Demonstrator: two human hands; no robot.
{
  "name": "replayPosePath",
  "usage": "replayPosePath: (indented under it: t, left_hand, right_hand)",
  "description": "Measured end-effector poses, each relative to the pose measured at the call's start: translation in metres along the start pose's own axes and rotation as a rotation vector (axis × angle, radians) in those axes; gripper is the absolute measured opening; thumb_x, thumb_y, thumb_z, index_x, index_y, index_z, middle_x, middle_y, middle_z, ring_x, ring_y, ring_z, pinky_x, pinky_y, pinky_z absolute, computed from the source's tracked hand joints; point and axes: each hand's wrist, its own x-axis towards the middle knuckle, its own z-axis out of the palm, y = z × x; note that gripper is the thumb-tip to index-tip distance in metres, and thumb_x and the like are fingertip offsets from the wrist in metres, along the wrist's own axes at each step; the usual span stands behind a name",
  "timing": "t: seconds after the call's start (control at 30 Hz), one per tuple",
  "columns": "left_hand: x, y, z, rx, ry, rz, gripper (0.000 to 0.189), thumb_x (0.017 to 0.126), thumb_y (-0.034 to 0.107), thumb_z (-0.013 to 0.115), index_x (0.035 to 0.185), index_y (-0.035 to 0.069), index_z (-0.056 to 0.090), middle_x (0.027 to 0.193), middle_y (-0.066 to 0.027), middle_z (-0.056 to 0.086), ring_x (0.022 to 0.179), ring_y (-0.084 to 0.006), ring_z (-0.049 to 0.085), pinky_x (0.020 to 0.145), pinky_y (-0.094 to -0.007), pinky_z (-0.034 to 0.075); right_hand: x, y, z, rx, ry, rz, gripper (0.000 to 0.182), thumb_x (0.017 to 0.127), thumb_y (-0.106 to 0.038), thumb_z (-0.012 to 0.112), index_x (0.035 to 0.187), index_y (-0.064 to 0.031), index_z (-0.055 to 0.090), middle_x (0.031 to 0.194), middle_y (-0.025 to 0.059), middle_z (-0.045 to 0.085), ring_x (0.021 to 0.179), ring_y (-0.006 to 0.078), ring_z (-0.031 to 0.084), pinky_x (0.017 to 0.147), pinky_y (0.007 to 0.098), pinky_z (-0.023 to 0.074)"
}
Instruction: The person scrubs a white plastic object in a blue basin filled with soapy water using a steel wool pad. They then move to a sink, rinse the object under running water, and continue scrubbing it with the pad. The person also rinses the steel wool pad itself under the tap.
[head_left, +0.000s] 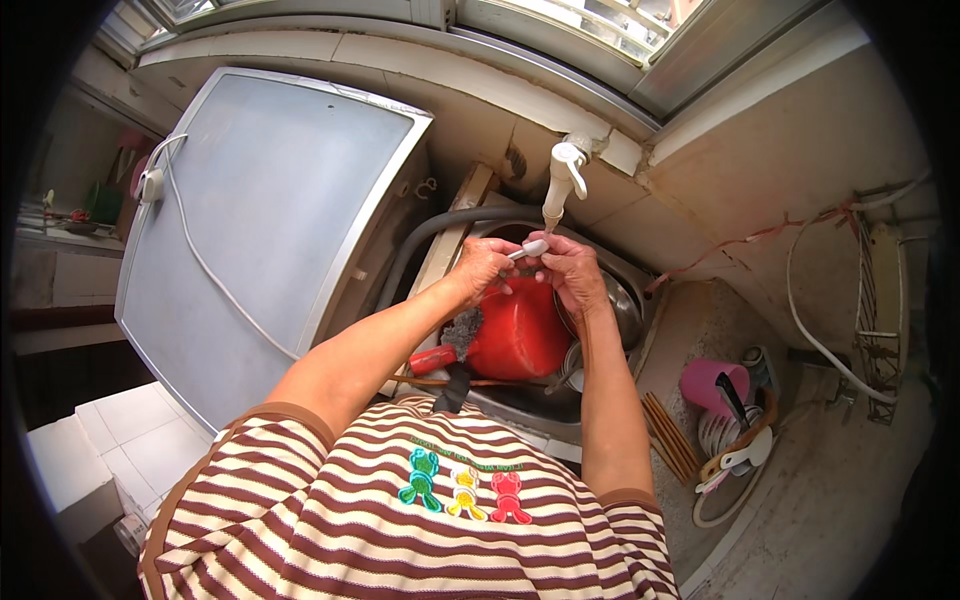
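Note:
My left hand (484, 264) grips the handle of a small white spoon (534, 247) just below the spout of a white plastic tap (562, 180). My right hand (574, 270) is at the spoon's bowl, its fingers bent around it. Whether water is running is hard to tell. Beneath both hands a red plastic vessel (521, 334) lies in a metal sink (525, 409). A grey mesh scourer (463, 330) rests at its left, near a red handle (433, 360). Metal bowls, partly hidden by my right arm, are in the sink's right side.
A washing machine-like appliance with a grey top (277, 202) and a white cable stands left. A grey hose (450, 217) curves along the sink. Chopsticks (667, 439), a pink cup (712, 384), a black-handled utensil (729, 397) and stacked dishes are at the right. A tiled wall rises behind.

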Motion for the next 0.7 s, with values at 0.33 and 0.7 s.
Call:
replayPosePath:
  t: [0.33,0.7]
  left_hand:
    - [0.0,-0.006,0.002,-0.147,-0.073,-0.181,0.014,0.076,0.003,0.052,0.087,-0.004,0.058,0.075,-0.0132,0.06,0.062,-0.0228,0.06,0.045,-0.0361,0.051]
    - [-0.001,0.022,0.018,0.041,-0.093,-0.084,0.021,0.082,0.016,0.056,0.091,-0.002,0.06,0.079,-0.0132,0.064,0.066,-0.0199,0.064,0.052,-0.0316,0.052]
  right_hand:
    - [0.004,0.007,0.003,-0.067,0.141,-0.057,0.028,0.076,-0.002,0.06,0.103,0.0043,0.059,0.079,0.0067,0.063,0.06,0.0087,0.056,0.047,0.0197,0.0428]
    - [0.009,-0.003,0.003,-0.133,0.28,-0.055,0.022,0.079,-0.002,0.057,0.099,0.0063,0.058,0.072,0.0036,0.058,0.055,0.0075,0.05,0.043,0.0195,0.0392]
